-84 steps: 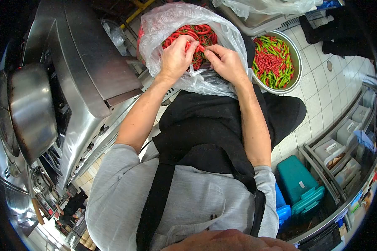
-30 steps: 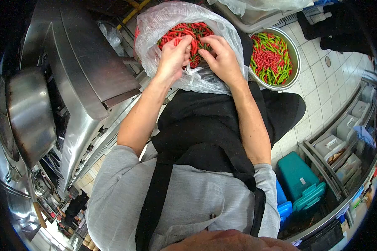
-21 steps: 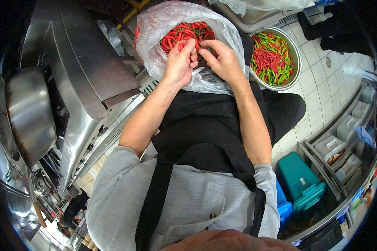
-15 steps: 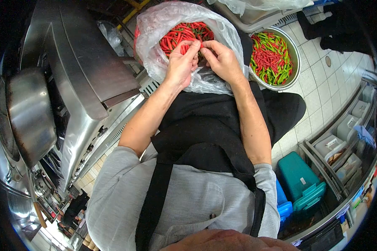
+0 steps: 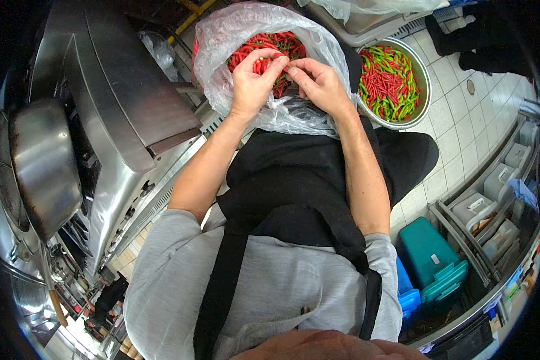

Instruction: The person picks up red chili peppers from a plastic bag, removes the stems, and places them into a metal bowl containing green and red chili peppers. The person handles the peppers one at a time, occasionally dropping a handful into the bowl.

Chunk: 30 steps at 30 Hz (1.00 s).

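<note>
— Over the mouth of the plastic bag [image 5: 318, 54], what are the fingers doing?

— Both sets are pinched nearly closed on one small red chilli [image 5: 280, 58]. The left hand [image 5: 250, 84] also cups a few red chillies in its curled palm, likely so they stay gathered; the right hand [image 5: 319, 84] nips the same pepper's end, as if working at its stem.

— And around them?

— Just beyond the hands, the bag holds a heap of chillies [image 5: 270, 45], slim, glossy, mostly red with some green. Its film is thin, crinkled and translucent, folded back so the opening stays wide. Right of the bag sits a round metal bowl [image 5: 425, 78] of red and green chillies; left of it, a smooth stainless steel appliance [image 5: 120, 102].
</note>
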Tool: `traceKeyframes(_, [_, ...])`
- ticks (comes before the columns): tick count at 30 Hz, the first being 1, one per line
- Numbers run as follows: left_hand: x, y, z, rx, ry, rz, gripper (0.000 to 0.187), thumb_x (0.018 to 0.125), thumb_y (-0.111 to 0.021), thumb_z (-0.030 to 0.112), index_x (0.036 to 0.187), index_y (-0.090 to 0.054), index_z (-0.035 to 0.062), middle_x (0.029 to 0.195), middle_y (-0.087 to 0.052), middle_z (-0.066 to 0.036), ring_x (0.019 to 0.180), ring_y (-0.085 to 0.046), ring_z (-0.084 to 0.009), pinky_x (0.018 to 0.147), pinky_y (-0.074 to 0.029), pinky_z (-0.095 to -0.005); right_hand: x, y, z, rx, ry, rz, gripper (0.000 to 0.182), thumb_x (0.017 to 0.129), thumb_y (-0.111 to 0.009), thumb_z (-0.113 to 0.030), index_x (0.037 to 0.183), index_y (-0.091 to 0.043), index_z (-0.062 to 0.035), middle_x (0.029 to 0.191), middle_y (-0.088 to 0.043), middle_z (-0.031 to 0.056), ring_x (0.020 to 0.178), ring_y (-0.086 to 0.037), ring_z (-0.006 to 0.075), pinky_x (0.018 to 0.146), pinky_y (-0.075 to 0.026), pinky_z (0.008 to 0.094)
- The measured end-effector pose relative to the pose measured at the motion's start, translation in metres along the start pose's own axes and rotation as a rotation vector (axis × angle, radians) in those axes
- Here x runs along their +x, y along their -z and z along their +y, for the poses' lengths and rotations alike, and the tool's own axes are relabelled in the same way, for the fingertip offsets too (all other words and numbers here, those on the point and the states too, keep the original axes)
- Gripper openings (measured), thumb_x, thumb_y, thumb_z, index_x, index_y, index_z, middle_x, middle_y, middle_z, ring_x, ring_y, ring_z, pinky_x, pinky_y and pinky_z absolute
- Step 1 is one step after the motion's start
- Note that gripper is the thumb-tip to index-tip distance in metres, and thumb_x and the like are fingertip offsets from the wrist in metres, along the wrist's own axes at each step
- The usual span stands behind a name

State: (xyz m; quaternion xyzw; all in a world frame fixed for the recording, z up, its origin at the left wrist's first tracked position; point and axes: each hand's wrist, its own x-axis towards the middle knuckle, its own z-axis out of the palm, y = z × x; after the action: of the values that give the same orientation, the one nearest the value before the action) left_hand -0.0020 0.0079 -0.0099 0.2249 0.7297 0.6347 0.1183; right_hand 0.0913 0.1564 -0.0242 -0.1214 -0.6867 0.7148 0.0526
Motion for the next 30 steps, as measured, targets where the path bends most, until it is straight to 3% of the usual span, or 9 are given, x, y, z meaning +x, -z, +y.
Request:
traceKeyframes(4, [-0.006,-0.002,0.005,0.008,-0.018,0.018,0.019,0.089,-0.077,0.011,0.102,-0.069,-0.0001,0.095,-0.072,-0.004,0.090,-0.065,-0.0092,0.081,-0.053,-0.0258,0.002,-0.001,0.005,-0.003,0.002,0.001,0.024,0.098,-0.066,-0.023,0.108,-0.069,-0.0009,0.078,-0.066,0.0006,0.060,-0.057,0.0056,0.053,-0.046,0.0249])
traceKeyframes(8, [-0.010,-0.006,0.003,-0.009,0.034,0.040,0.017,0.093,-0.072,0.010,0.106,-0.066,0.0025,0.092,-0.068,-0.001,0.081,-0.059,-0.0034,0.070,-0.049,-0.0215,0.000,-0.004,0.010,-0.132,0.141,0.034,0.018,0.096,-0.065,-0.017,0.103,-0.070,-0.0012,0.078,-0.069,0.0095,0.067,-0.065,0.0170,0.061,-0.051,0.0326])
traceKeyframes(11, [-0.006,0.000,-0.003,-0.127,0.248,-0.014,0.016,0.098,-0.068,0.019,0.106,-0.063,0.0062,0.085,-0.063,0.002,0.072,-0.053,-0.0025,0.060,-0.043,-0.0207,-0.007,-0.004,0.000,-0.284,0.276,0.025,0.015,0.095,-0.064,-0.013,0.101,-0.069,0.0003,0.081,-0.070,0.0130,0.072,-0.067,0.0217,0.067,-0.052,0.0347])
traceKeyframes(13, [-0.001,0.012,0.000,-0.450,0.644,-0.196,0.017,0.101,-0.063,0.026,0.104,-0.061,0.0099,0.081,-0.058,0.004,0.068,-0.050,-0.0049,0.056,-0.039,-0.0210,-0.007,-0.005,-0.003,-0.361,0.305,-0.013,0.015,0.095,-0.064,-0.011,0.101,-0.069,0.0020,0.082,-0.070,0.0127,0.073,-0.067,0.0208,0.069,-0.053,0.0337])
traceKeyframes(15, [0.002,0.018,0.003,-0.444,0.690,-0.218,0.016,0.102,-0.062,0.027,0.099,-0.061,0.0121,0.080,-0.056,0.005,0.068,-0.050,-0.0060,0.055,-0.038,-0.0212,-0.006,-0.006,-0.002,-0.357,0.324,-0.007,0.015,0.093,-0.063,-0.014,0.096,-0.069,-0.0016,0.086,-0.070,0.0194,0.078,-0.070,0.0342,0.069,-0.053,0.0404])
traceKeyframes(18, [0.003,0.021,0.004,-0.471,0.737,-0.268,0.015,0.102,-0.062,0.027,0.102,-0.061,0.0120,0.079,-0.055,0.005,0.067,-0.049,-0.0055,0.056,-0.038,-0.0210,-0.005,-0.006,-0.002,-0.405,0.317,-0.017,0.017,0.093,-0.062,-0.016,0.097,-0.069,-0.0014,0.086,-0.070,0.0200,0.077,-0.069,0.0348,0.069,-0.053,0.0413])
traceKeyframes(21, [-0.001,0.017,0.001,-0.283,0.528,-0.254,0.015,0.102,-0.062,0.025,0.106,-0.060,0.0104,0.080,-0.056,0.005,0.067,-0.048,-0.0035,0.059,-0.039,-0.0208,-0.004,-0.005,-0.004,-0.368,0.253,-0.017,0.018,0.093,-0.061,-0.017,0.097,-0.069,-0.0011,0.086,-0.069,0.0204,0.077,-0.069,0.0350,0.070,-0.053,0.0417])
traceKeyframes(23, [-0.003,0.013,-0.009,0.057,0.156,-0.236,0.017,0.103,-0.061,0.023,0.110,-0.059,0.0077,0.082,-0.058,0.005,0.071,-0.050,-0.0024,0.063,-0.042,-0.0205,-0.004,-0.003,-0.008,-0.365,0.222,-0.031,0.019,0.093,-0.061,-0.017,0.098,-0.069,-0.0005,0.086,-0.069,0.0207,0.078,-0.069,0.0341,0.070,-0.053,0.0412])
traceKeyframes(30, [-0.020,-0.001,0.002,0.200,-0.040,-0.079,0.018,0.102,-0.060,0.019,0.111,-0.058,0.0033,0.092,-0.063,-0.004,0.085,-0.059,-0.0110,0.076,-0.050,-0.0290,-0.002,-0.002,-0.002,-0.268,0.185,-0.074,0.020,0.094,-0.060,-0.015,0.103,-0.068,0.0016,0.088,-0.071,0.0186,0.079,-0.069,0.0252,0.073,-0.053,0.0371])
